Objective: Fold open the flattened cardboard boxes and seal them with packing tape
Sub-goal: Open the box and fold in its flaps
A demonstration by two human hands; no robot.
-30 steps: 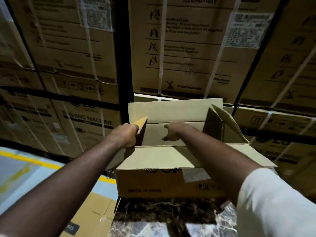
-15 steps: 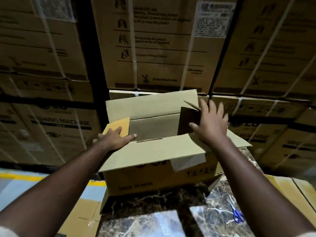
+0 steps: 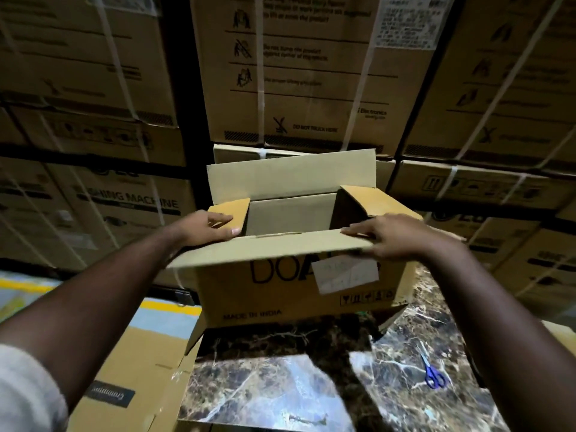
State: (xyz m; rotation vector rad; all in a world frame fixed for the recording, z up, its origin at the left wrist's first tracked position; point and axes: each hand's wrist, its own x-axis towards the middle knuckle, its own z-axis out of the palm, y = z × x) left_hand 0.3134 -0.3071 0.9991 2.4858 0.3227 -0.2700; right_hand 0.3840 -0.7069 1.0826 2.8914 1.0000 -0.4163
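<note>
L hand (image 3: pixel 209 227) fingers flat on left flap, R hand (image 3: pixel 393 236) fingers curled gripping near flap of open brown cardboard box (image 3: pixel 280 294) on marble bench (image 3: pixel 389 369).

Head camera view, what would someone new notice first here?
First, the open cardboard box at centre on the marble-patterned table, its far flap standing upright. The left hand rests on the small left flap and the right hand grips the right end of the near flap. Behind rises a wall of strapped cartons; blue scissors lie at lower right on the table.
</note>
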